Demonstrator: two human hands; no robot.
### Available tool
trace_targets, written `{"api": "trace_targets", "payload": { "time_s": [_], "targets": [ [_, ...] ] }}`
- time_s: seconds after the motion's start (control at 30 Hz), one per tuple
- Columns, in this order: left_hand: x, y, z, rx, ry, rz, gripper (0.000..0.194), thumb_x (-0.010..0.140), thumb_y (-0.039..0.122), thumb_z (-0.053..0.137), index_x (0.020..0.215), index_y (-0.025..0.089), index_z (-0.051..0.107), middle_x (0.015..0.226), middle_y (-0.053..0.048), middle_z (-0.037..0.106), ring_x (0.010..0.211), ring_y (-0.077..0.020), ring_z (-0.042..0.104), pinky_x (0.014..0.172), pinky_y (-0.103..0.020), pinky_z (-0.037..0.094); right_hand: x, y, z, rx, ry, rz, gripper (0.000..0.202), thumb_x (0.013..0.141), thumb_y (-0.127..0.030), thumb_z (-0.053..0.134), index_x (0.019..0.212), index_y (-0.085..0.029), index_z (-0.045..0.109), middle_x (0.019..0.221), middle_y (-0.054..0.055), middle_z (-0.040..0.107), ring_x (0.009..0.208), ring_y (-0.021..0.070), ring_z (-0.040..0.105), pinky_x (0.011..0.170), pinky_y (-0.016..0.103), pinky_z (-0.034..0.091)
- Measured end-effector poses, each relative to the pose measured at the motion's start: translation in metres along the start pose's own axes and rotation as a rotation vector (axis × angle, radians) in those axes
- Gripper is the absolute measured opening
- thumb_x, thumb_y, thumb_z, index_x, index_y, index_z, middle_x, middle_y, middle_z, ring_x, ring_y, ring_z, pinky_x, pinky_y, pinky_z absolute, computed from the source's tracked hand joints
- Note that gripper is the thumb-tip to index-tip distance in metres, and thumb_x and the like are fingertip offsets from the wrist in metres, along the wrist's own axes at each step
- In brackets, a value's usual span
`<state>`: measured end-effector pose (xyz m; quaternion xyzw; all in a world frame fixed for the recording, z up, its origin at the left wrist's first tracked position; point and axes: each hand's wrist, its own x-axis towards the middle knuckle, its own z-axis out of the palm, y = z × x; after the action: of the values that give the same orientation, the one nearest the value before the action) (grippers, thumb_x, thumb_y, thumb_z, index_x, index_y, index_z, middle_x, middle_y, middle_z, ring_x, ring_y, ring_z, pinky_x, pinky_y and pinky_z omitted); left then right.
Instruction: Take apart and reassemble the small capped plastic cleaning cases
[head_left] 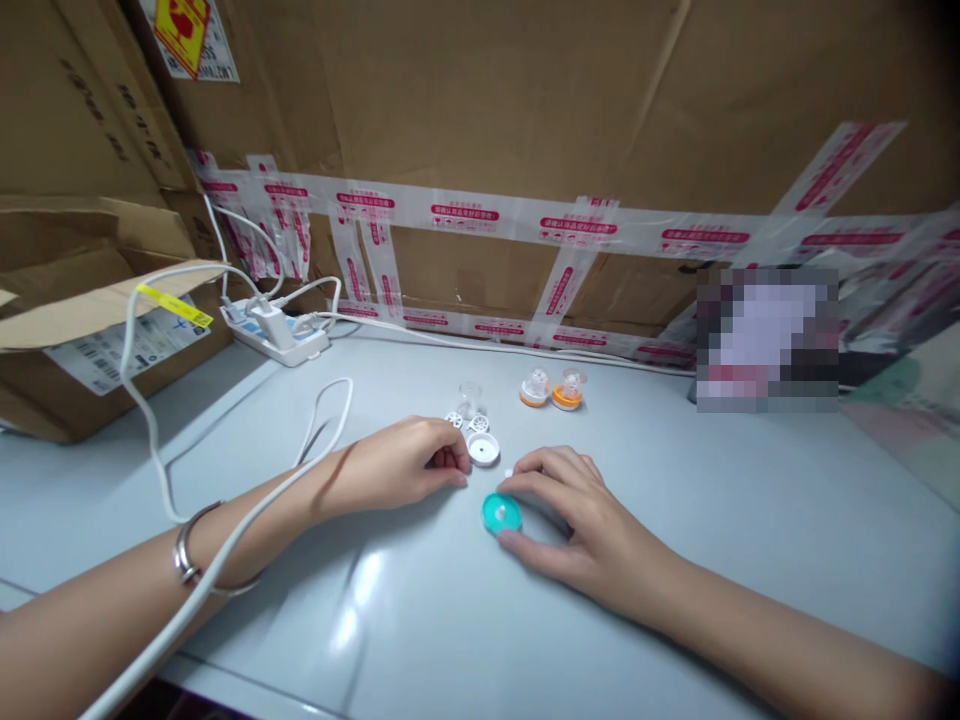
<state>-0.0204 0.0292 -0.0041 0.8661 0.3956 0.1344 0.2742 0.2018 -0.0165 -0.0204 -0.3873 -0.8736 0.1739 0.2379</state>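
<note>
A teal round disc (pixel 501 513) with a small pale knob in its middle lies on the grey table. My right hand (pixel 566 510) has its thumb and fingers around the disc's right side, gripping it. Curled fingers close my left hand (pixel 424 462) beside a white round cap (pixel 483 449); whether they hold anything is hidden. Behind the cap lie small white spoked parts (pixel 478 424) and a clear piece (pixel 470 398). A tiny white piece (pixel 509 473) sits by my right fingertips. Farther back stand two orange-and-white pieces with clear tops (pixel 535 388) (pixel 568 390).
A white cable (pixel 217 560) crosses over my left forearm. It runs near a power strip (pixel 281 335) at the back left. An open cardboard box (pixel 97 330) stands at left, a large taped carton (pixel 465 100) behind. At the back right is a pixelated object (pixel 765 340).
</note>
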Motion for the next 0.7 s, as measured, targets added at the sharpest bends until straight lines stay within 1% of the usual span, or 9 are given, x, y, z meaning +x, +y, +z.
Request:
{"api": "trace_targets", "payload": {
  "time_s": [0.13, 0.27, 0.3, 0.37, 0.47, 0.57, 0.7],
  "targets": [
    [-0.0013, -0.0002, 0.0002, -0.023, 0.006, -0.002, 0.008, 0.081, 0.017, 0.058, 0.084, 0.014, 0.064, 0.076, -0.001, 0.064, 0.065, -0.0111, 0.055, 0.060, -0.019, 0.041, -0.0004, 0.0000, -0.0001, -0.002, -0.007, -0.001, 0.023, 0.077, -0.025, 0.065, 0.098, -0.022, 0.060, 0.098, 0.005, 0.058, 0.095, 0.0212, 0.051, 0.082, 0.038, 0.037],
    [-0.0020, 0.0000, -0.0012, -0.039, 0.025, 0.043, 0.012, 0.084, 0.012, 0.052, 0.086, 0.014, 0.063, 0.080, -0.002, 0.065, 0.070, -0.0114, 0.057, 0.065, -0.019, 0.042, -0.0001, -0.0003, -0.0004, -0.006, -0.008, 0.000, 0.023, 0.077, -0.025, 0.065, 0.098, -0.022, 0.060, 0.097, 0.005, 0.058, 0.095, 0.0212, 0.051, 0.082, 0.038, 0.037],
    [-0.0022, 0.0003, -0.0013, -0.035, 0.028, 0.050, 0.011, 0.084, 0.013, 0.052, 0.086, 0.014, 0.063, 0.081, -0.002, 0.065, 0.071, -0.0114, 0.057, 0.065, -0.019, 0.042, 0.0000, -0.0002, -0.0004, -0.008, -0.007, 0.001, 0.022, 0.077, -0.025, 0.065, 0.098, -0.022, 0.060, 0.097, 0.005, 0.058, 0.095, 0.0213, 0.051, 0.082, 0.038, 0.037],
    [-0.0026, 0.0009, -0.0009, -0.014, 0.029, 0.048, 0.007, 0.081, 0.017, 0.059, 0.086, 0.014, 0.063, 0.080, -0.002, 0.063, 0.069, -0.0116, 0.056, 0.064, -0.020, 0.042, 0.0004, 0.0000, -0.0004, -0.013, -0.004, -0.001, 0.022, 0.077, -0.025, 0.065, 0.098, -0.022, 0.060, 0.097, 0.005, 0.058, 0.095, 0.0214, 0.051, 0.082, 0.038, 0.037],
    [-0.0037, 0.0017, 0.0017, 0.027, 0.047, 0.047, 0.012, 0.074, 0.019, 0.068, 0.084, 0.014, 0.062, 0.078, -0.002, 0.061, 0.068, -0.0120, 0.055, 0.062, -0.021, 0.043, 0.0009, 0.0001, -0.0004, -0.020, -0.001, -0.005, 0.022, 0.077, -0.025, 0.064, 0.099, -0.023, 0.060, 0.098, 0.005, 0.059, 0.096, 0.0217, 0.051, 0.082, 0.038, 0.038],
    [-0.0049, 0.0023, 0.0043, 0.036, 0.062, 0.044, 0.006, 0.077, 0.016, 0.065, 0.081, 0.014, 0.062, 0.075, 0.000, 0.060, 0.066, -0.0116, 0.055, 0.061, -0.021, 0.043, 0.0011, -0.0004, -0.0006, -0.032, -0.006, -0.006, 0.022, 0.077, -0.026, 0.064, 0.099, -0.024, 0.060, 0.097, 0.005, 0.059, 0.095, 0.0217, 0.052, 0.082, 0.038, 0.039],
    [-0.0056, 0.0046, 0.0032, 0.086, 0.061, 0.061, 0.003, 0.079, 0.015, 0.063, 0.081, 0.014, 0.063, 0.075, 0.000, 0.061, 0.066, -0.0118, 0.056, 0.060, -0.020, 0.043, 0.0009, -0.0016, -0.0013, -0.048, -0.002, -0.011, 0.021, 0.078, -0.026, 0.063, 0.098, -0.024, 0.060, 0.097, 0.005, 0.059, 0.095, 0.0217, 0.052, 0.081, 0.038, 0.040]
  ]
}}
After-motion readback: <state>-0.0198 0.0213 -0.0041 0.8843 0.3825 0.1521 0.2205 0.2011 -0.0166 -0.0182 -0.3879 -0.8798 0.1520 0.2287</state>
